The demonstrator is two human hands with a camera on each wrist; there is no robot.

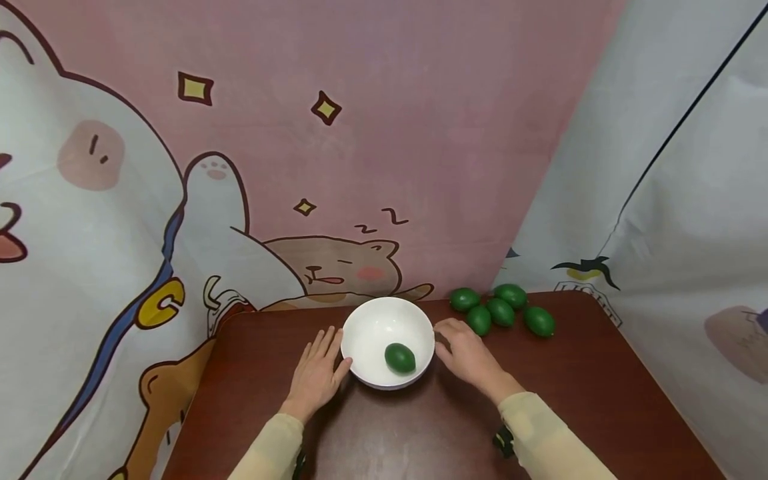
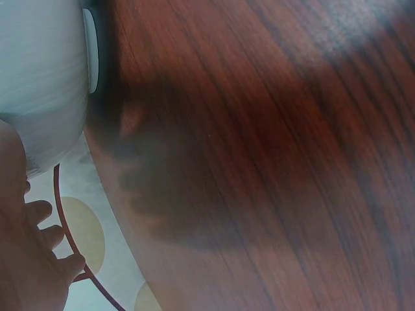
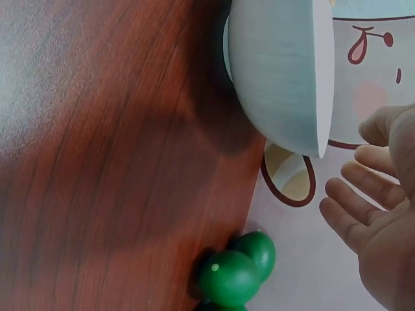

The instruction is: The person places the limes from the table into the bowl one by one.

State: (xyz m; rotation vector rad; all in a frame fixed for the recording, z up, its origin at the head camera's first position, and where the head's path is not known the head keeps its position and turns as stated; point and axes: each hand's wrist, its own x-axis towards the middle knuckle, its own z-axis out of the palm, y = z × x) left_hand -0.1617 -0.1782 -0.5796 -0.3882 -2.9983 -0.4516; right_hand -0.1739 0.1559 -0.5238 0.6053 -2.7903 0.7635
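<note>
White bowl (image 1: 363,341) is set upright on the dark brown table (image 1: 384,437), near its far edge, between the two hands. One green fruit (image 1: 399,359) is contained in it, lying against the lower right part of the inner wall as seen from the head view. Left hand (image 1: 315,370) is placed at the bowl's left side, fingers extended and ungripped, thumb spread toward the rim; whether the wall is actually touched cannot be told for sure, as the hand is partly cut off in the left wrist view. Right hand (image 1: 471,357) is held just beside the bowl's right side, fingers loosely bent and released; in the right wrist view a gap is seen between fingertips and rim. Five green fruits (image 1: 501,312) are clustered at the far right of the table, beyond the right hand, the rightmost set slightly off. Both forearms are covered by pale yellowish sleeves (image 1: 549,433). A pink and white cartoon backdrop (image 1: 456,133) is hung behind the table.
</note>
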